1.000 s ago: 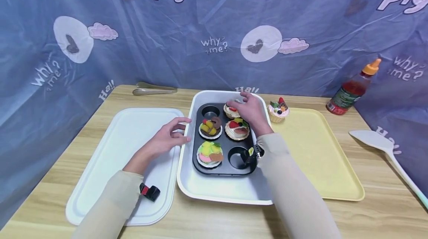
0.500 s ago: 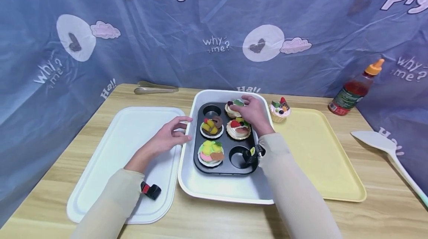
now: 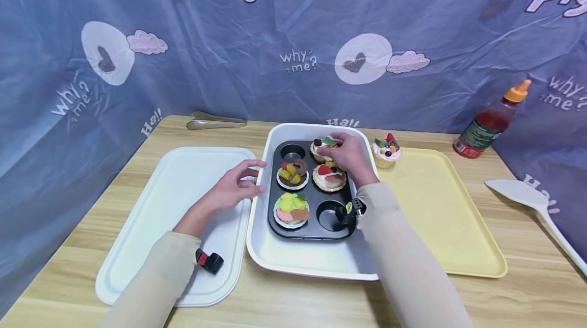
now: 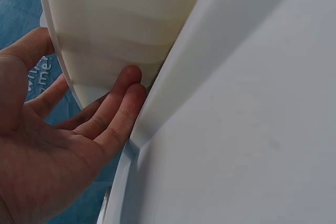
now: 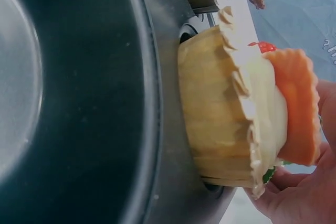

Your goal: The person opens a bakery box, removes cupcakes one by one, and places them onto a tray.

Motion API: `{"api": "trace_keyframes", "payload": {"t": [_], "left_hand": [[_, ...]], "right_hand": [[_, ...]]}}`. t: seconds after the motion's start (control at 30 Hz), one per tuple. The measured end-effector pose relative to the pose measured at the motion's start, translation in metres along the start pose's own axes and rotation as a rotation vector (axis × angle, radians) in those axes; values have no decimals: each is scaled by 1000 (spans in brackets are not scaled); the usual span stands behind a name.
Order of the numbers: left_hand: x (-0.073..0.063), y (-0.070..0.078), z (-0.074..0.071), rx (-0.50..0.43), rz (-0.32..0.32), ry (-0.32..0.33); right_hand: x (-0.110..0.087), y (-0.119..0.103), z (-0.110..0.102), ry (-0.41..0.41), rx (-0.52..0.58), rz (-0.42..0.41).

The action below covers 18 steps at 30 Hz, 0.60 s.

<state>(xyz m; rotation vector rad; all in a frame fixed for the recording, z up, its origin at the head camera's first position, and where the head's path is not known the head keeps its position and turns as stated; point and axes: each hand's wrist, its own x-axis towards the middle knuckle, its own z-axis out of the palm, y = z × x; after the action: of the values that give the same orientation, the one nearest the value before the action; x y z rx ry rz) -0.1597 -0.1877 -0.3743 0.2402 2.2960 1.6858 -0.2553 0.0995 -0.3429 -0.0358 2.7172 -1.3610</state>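
Note:
My right hand [image 3: 350, 155] is at the far right cup of a dark muffin pan [image 3: 300, 239], thumb and fingers pinching a toy fruit tart [image 3: 323, 148] topped with green and dark pieces. In the right wrist view, a cream-topped tart [image 5: 218, 108] with an orange slice partly hides the hand [image 5: 299, 192]; this matches the strawberry tart [image 3: 329, 179] in the middle right cup. My left hand [image 3: 233, 185] touches the left wall of the white bin [image 3: 312, 273] with loosely bent fingers. In the left wrist view, fingertips [image 4: 131, 77] meet the bin's outer wall.
Two more toy tarts, one with chocolate [image 3: 292, 174] and one with pineapple [image 3: 291, 211], fill left cups. A white tray [image 3: 151, 226] lies left and a yellow tray [image 3: 440, 211] right. Around them are a pink cupcake [image 3: 386, 151], sauce bottle [image 3: 488, 124], white spatula [image 3: 523, 193] and tongs [image 3: 215, 124].
The tart at my right hand shows its green topping where red showed a second ago, as if turned. The right fingers have come down closer on it. My left hand stays at the bin wall.

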Motion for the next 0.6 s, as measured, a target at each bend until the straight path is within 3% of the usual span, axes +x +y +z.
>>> {"api": "trace_keyframes", "payload": {"t": [0.6], "left_hand": [[1,-1,1,-9,3,5]], "right_hand": [[3,3,-1,-8,-30,-50]]}}
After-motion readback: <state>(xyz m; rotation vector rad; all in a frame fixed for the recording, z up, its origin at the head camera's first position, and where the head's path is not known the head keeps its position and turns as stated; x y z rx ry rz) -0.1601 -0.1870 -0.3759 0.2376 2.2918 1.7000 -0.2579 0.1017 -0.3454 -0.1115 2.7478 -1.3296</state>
